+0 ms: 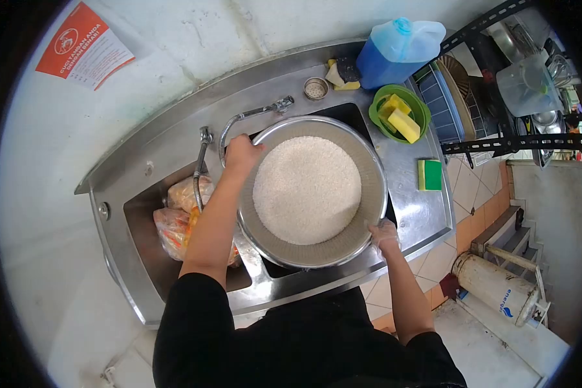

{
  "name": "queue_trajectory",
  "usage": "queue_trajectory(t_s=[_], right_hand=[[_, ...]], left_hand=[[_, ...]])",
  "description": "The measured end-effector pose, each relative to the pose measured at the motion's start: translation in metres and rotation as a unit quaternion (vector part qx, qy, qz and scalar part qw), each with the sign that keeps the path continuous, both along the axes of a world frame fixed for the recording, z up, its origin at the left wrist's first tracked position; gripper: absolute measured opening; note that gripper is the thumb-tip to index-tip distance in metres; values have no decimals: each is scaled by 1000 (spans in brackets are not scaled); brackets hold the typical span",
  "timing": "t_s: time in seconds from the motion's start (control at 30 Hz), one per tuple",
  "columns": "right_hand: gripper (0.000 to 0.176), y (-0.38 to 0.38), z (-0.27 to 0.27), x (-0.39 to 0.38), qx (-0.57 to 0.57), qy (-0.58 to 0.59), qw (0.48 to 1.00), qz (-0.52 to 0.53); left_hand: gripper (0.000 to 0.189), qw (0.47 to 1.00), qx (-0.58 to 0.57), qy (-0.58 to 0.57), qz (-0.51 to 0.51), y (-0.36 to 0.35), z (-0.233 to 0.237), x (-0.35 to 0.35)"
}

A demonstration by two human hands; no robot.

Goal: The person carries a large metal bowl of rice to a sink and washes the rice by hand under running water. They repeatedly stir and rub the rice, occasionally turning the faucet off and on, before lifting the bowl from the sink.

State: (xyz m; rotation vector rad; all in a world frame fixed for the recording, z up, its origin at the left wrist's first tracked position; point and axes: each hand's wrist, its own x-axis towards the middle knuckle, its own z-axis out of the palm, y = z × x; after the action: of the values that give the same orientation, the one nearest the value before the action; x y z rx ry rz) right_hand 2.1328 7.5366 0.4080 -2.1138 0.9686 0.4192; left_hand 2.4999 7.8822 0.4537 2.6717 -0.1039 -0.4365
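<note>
Far left of the metal bowl [368,169], a red and white poster [84,45] hangs on the pale wall. Closer in on that side, the left basin of the steel sink [174,129] holds plastic bags [178,220] with orange contents. A hose tap [252,115] arches just beyond the bowl's far-left edge.

Your left hand [242,154] is closed on the bowl's far-left rim, with the fingers curled over the edge. The bowl sits over the right basin, and white rice [307,191] lies heaped in its middle, well clear of both sets of fingers. Your right hand [385,234] clasps the near-right rim, its fingers wrapped round the edge.

Right of the bowl, a green and yellow sponge [430,174] lies on the steel counter. Beyond it, a green tub [422,123] holds yellow sponges, and a blue jug [398,52] stands behind that. Further right are a black dish rack [517,142], a tiled floor and a pale gas cylinder [498,288] lying on its side.
</note>
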Motion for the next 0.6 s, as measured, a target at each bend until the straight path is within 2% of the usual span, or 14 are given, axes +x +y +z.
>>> queue_trajectory(t_s=[0.07,0.13,0.23,0.27,0.33,0.37,0.4,0.43,0.5,0.57,0.6], right_hand=[[38,3,8,5,30,10,999,-15],[37,18,60,31,68,12,995,-70],[41,10,37,25,70,-21,992,-104],[45,3,22,19,55,-20,995,-77],[49,10,54,36,-14,52,999,2],[65,-1,34,29,-11,119,993,4],[66,-2,14,11,42,20,996,-79],[67,-8,11,11,-2,86,996,-27],[68,-4,9,4,-50,12,999,2],[67,-3,19,2,34,-3,999,41],[64,5,42,13,75,31,997,-11]], left_hand=[[46,1000,-5,9,18,0,-3,0],[46,1000,2,1,18,-2,-6,0],[46,999,18,-17,20,-5,-7,-2],[46,999,29,-26,23,-7,-7,-3],[46,999,41,-31,4,-3,-10,1],[46,998,55,-37,-17,-4,-15,-8],[46,998,51,-17,-32,-9,-11,-17],[43,995,83,-16,-44,-12,-1,-21],[40,991,121,-16,-49,-12,0,-29],[27,926,265,-195,-186,6,-5,-49],[26,904,345,-143,-208,6,4,-56]])
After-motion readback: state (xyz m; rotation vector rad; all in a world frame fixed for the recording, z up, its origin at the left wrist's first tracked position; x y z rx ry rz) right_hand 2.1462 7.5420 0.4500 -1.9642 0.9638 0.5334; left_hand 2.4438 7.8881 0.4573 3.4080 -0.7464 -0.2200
